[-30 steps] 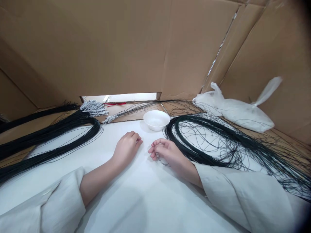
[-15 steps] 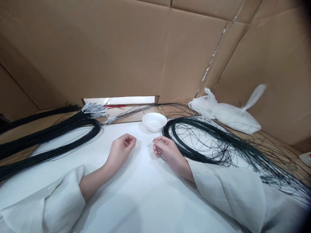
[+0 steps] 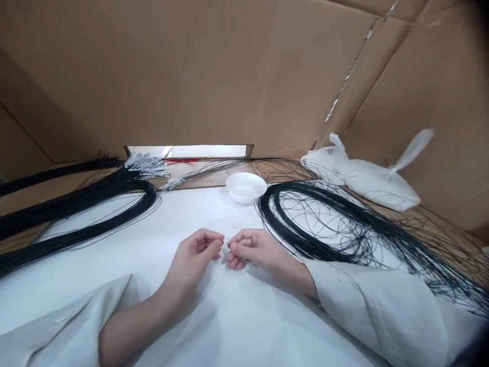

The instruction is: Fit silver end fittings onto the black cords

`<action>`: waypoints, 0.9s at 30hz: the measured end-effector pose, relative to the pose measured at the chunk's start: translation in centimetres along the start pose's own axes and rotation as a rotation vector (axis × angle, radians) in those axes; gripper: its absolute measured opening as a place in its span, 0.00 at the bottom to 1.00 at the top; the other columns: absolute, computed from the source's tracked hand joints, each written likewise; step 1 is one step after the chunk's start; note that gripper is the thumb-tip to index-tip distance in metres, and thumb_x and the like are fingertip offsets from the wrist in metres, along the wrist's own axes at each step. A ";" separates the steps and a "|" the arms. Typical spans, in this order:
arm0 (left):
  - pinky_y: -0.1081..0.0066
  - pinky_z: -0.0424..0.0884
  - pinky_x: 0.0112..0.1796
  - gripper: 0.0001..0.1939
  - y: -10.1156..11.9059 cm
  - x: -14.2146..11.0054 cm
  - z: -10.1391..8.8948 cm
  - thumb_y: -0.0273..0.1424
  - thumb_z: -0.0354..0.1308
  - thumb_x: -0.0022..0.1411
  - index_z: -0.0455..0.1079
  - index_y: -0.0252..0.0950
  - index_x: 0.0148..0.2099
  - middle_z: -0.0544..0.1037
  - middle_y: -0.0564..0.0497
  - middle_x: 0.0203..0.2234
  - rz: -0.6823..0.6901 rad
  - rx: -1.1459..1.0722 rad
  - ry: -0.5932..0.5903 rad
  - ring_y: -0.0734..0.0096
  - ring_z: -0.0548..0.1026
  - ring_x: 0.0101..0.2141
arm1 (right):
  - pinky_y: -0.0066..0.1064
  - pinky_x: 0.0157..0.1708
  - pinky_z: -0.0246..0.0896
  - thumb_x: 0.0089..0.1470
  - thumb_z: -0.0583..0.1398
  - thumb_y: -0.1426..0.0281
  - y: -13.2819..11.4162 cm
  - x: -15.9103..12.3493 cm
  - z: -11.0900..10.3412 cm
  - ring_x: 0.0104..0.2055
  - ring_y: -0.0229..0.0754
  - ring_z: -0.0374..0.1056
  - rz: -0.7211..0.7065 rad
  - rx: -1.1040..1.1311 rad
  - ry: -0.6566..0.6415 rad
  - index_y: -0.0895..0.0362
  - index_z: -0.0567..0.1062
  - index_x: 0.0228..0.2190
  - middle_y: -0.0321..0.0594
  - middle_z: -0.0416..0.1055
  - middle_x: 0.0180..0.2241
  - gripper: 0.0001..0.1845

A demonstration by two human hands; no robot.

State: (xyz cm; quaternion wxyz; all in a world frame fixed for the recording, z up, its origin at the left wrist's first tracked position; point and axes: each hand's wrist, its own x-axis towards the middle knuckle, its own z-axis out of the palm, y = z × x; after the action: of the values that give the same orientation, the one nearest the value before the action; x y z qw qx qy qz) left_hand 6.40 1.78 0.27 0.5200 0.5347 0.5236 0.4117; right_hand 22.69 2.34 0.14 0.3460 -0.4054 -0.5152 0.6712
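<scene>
My left hand (image 3: 199, 250) is closed in a pinch over the white tabletop (image 3: 237, 316). Whatever sits between its fingertips is too small to make out. Just across a narrow gap, my right hand (image 3: 254, 248) pinches a thin dark cord (image 3: 250, 263), a short piece of which shows below the palm. The fingertips of both hands nearly meet. Beyond them stands a white bowl (image 3: 246, 189); its contents cannot be made out. Close to my right forearm lies a coiled bundle of dark cords (image 3: 305, 239).
At left lie thick bundles of black cords (image 3: 76, 204), with white-and-black beaded-looking ends (image 3: 147, 166). A smaller beaded-looking bunch (image 3: 173, 183) rests behind the bowl's left. Tied white plastic bags (image 3: 382, 183) sit back right. Cardboard walls (image 3: 191, 76) enclose the table, with a slot at the back.
Both hands have come closer together and nearer to me, fingertips now almost meeting. The left fingers have closed into a tighter pinch. The view has shifted slightly.
</scene>
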 end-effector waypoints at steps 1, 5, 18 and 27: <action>0.74 0.65 0.31 0.07 0.0 0.0 0.0 0.32 0.56 0.53 0.69 0.34 0.34 0.72 0.53 0.25 -0.010 -0.010 0.001 0.75 0.69 0.26 | 0.27 0.28 0.64 0.47 0.61 0.63 0.1 0.0 -0.1 0.26 0.36 0.70 0.001 -0.005 -0.004 0.62 0.69 0.29 0.41 0.73 0.25 0.13; 0.74 0.65 0.31 0.07 0.1 -0.1 0.1 0.31 0.56 0.53 0.69 0.34 0.36 0.72 0.54 0.25 -0.012 -0.031 -0.007 0.76 0.69 0.26 | 0.27 0.27 0.65 0.47 0.61 0.64 0.3 0.0 -0.1 0.25 0.35 0.70 -0.012 -0.038 -0.001 0.62 0.70 0.28 0.41 0.73 0.25 0.12; 0.74 0.63 0.32 0.09 0.4 -0.4 0.2 0.32 0.51 0.58 0.68 0.32 0.38 0.71 0.52 0.25 0.021 0.065 -0.163 0.73 0.67 0.28 | 0.25 0.25 0.64 0.47 0.59 0.72 -0.2 -0.3 0.4 0.23 0.34 0.68 -0.036 -0.142 0.055 0.61 0.69 0.25 0.38 0.71 0.22 0.05; 0.74 0.63 0.33 0.07 0.2 -0.4 0.3 0.31 0.51 0.59 0.68 0.34 0.35 0.72 0.53 0.25 0.053 0.077 -0.177 0.73 0.68 0.29 | 0.25 0.24 0.62 0.46 0.58 0.73 0.0 -0.5 0.6 0.22 0.33 0.66 -0.054 -0.172 0.078 0.61 0.68 0.24 0.36 0.69 0.20 0.03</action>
State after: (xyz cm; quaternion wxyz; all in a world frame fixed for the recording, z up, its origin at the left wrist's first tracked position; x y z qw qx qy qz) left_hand 6.65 1.38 0.49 0.5324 0.6021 0.4768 0.3560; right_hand 22.40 1.66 0.29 0.3478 -0.4451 -0.5678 0.5987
